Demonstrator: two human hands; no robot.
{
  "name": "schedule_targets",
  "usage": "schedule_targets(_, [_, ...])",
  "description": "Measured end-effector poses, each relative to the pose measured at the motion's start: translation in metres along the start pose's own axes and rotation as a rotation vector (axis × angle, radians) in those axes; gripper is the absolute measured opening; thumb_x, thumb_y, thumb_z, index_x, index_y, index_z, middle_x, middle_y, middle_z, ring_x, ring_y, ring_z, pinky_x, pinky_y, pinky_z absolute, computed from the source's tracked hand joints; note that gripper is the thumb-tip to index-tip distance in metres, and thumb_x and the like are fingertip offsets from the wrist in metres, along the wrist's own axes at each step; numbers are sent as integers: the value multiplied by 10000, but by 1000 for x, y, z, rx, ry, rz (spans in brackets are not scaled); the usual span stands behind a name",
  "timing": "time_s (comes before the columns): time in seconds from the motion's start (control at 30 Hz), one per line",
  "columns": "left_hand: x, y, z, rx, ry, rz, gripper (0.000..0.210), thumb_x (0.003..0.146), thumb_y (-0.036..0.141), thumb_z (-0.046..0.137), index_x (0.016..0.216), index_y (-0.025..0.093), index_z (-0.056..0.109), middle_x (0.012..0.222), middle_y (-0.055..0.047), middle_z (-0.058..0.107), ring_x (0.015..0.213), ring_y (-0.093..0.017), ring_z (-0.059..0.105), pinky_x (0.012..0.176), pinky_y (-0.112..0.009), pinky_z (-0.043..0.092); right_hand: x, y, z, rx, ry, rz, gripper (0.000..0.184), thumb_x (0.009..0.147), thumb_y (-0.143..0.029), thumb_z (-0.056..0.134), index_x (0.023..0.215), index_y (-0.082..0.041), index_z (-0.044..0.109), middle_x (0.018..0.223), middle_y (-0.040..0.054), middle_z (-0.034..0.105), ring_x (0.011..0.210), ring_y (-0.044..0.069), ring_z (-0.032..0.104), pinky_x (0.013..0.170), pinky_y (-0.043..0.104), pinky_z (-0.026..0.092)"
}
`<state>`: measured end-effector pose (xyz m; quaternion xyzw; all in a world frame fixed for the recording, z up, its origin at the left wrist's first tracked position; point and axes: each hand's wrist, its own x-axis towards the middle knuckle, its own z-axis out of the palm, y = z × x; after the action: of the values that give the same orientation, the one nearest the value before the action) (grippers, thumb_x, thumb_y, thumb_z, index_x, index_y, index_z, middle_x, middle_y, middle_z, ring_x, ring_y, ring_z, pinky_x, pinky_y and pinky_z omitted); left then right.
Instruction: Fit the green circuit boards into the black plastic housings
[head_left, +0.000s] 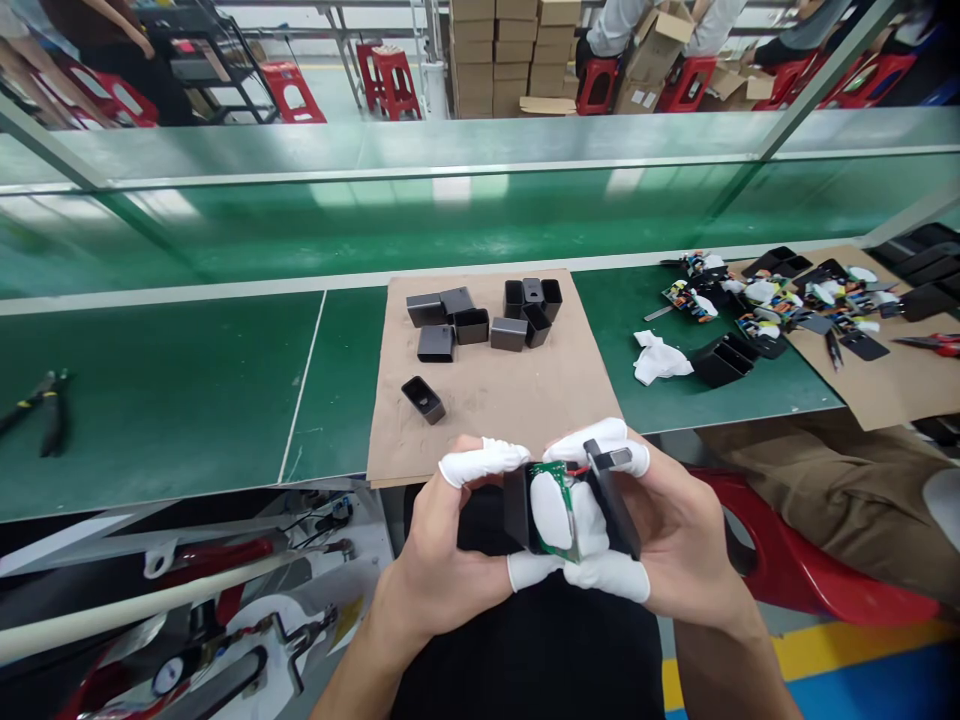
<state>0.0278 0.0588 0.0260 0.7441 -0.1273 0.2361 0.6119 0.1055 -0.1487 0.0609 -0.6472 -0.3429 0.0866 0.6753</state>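
Note:
My left hand, with white finger cots on thumb and forefinger, is closed around a black plastic housing. A green circuit board with white filler lumps sits between this housing and a black end plate. My right hand, also in white finger cots, is closed around the end plate and the board's right side. Red wire shows near the top of the board, and small metal-looking prongs stick out by the plate. How far the board sits inside the housing is hidden.
Several black housings stand or lie on a cardboard sheet over the green bench. To the right are circuit boards, a white cloth and a seated person's leg. Pliers lie at left.

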Motion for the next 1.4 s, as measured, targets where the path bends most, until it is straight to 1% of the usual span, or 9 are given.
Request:
schedule_targets(0.1, [0,0,0,12,7,3,818,705,236,1030,1404,227,606,1176,-97,697,1030,-235,726,874,-356,661,-1,2,2,-11,-7,11,643,779,-267,997,1364,-278,731,1177,86,723,1022,281,714,868,413,631])
schedule_targets(0.2, [1,0,0,2,9,21,819,714,195,1015,1417,213,594,1180,-101,689,1028,-227,727,864,-340,663,-1,3,2,-29,-20,3,662,767,-242,1004,1366,-282,726,1187,87,725,1047,285,707,882,412,619])
schedule_targets(0.37, [1,0,1,-3,13,19,809,709,201,1023,1399,203,601,1189,-103,675,1075,-239,723,903,-348,656,0,3,2,-37,-40,3,650,761,-253,1014,1345,-277,729,1163,79,707,1016,273,699,830,389,619])
schedule_targets(0.53, [-1,-1,1,-10,17,11,833,712,187,1021,1427,210,595,1160,-69,643,1004,-198,706,864,-312,646,1,2,3,-48,-33,16,645,765,-268,1014,1343,-278,729,1167,77,704,1002,273,697,836,401,617])
schedule_targets(0.73, [-4,-5,0,-35,-9,4,870,713,147,1006,1459,216,564,1199,-86,613,1065,-237,697,881,-362,656,3,2,3,-55,-57,3,667,767,-240,1010,1365,-299,720,1153,66,704,1030,279,693,854,406,611])
schedule_targets(0.97, [-4,-5,2,-50,-12,-22,861,721,211,1024,1455,238,576,1176,-67,603,1027,-221,699,853,-344,647,3,3,3,-75,-48,14,668,767,-209,999,1368,-297,721,1159,66,699,1029,279,695,856,411,611])
schedule_targets(1.1, [-4,-2,2,-30,-14,-40,826,745,236,1014,1446,251,577,1189,-63,623,987,-187,689,862,-315,630,3,4,3,-91,-61,-2,684,772,-196,980,1390,-295,704,1211,74,704,1076,288,696,889,421,613])
schedule_targets(1.27, [-2,0,1,-28,-20,-10,797,770,244,1000,1447,237,580,1184,-71,647,1006,-195,680,854,-309,626,3,3,4,-126,-91,-12,619,780,-159,932,1345,-258,700,1240,87,674,1098,283,677,927,432,616])
schedule_targets(1.4, [-2,-3,3,-82,2,-12,822,733,241,1027,1440,250,608,1192,-70,658,1036,-204,696,868,-311,638,4,1,6,-127,-91,16,642,774,-183,944,1357,-275,692,1227,75,668,1075,272,673,917,418,615])
